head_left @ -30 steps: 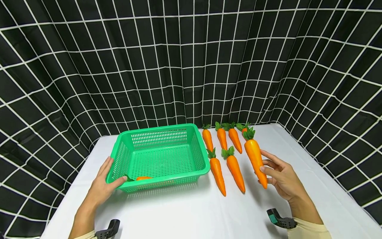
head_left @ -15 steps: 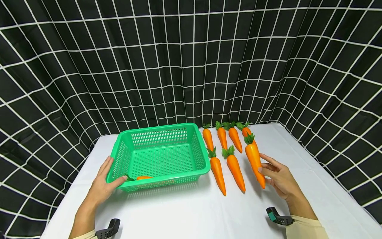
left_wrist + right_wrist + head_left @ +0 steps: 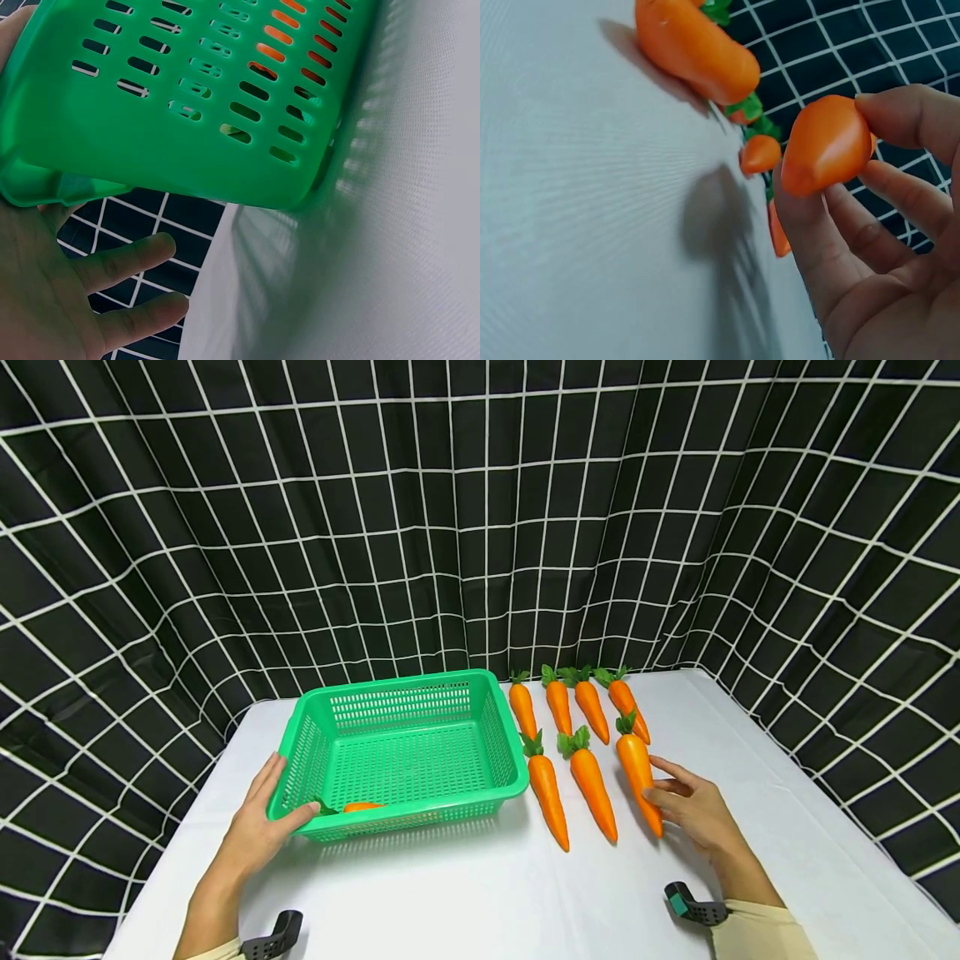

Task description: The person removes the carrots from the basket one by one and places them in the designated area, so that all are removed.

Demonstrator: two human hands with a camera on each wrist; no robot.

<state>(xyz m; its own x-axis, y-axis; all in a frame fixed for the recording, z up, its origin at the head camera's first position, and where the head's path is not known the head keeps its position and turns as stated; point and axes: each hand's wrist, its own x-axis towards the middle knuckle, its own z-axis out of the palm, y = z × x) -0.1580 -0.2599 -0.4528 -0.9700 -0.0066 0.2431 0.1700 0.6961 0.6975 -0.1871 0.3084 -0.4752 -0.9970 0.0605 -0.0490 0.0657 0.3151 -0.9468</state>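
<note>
My right hand (image 3: 693, 806) pinches an orange carrot (image 3: 636, 768) with a green leafy top between thumb and fingers, low over the white table. In the right wrist view the carrot (image 3: 829, 146) points its tip at the camera, and its shadow lies on the cloth. My left hand (image 3: 258, 827) holds the near left corner of a green plastic basket (image 3: 442, 795), thumb over the rim and fingers along the outside. Two fingers (image 3: 135, 262) stretch out straight below the rim in the left wrist view. Inside the basket, a carrot (image 3: 363, 807) lies against the near wall, partly hidden.
Several carrots lie in two rows right of the basket. Nearest the held one are a front carrot (image 3: 592, 793) and a back carrot (image 3: 628, 708). Another carrot (image 3: 549, 802) lies close by the basket. A black curtain (image 3: 465, 527) with white grid lines surrounds the white table (image 3: 450, 902).
My right hand has lowered the carrot toward the table and shifted slightly left, uncovering the back right carrot. The left hand and the basket have stayed in place.
</note>
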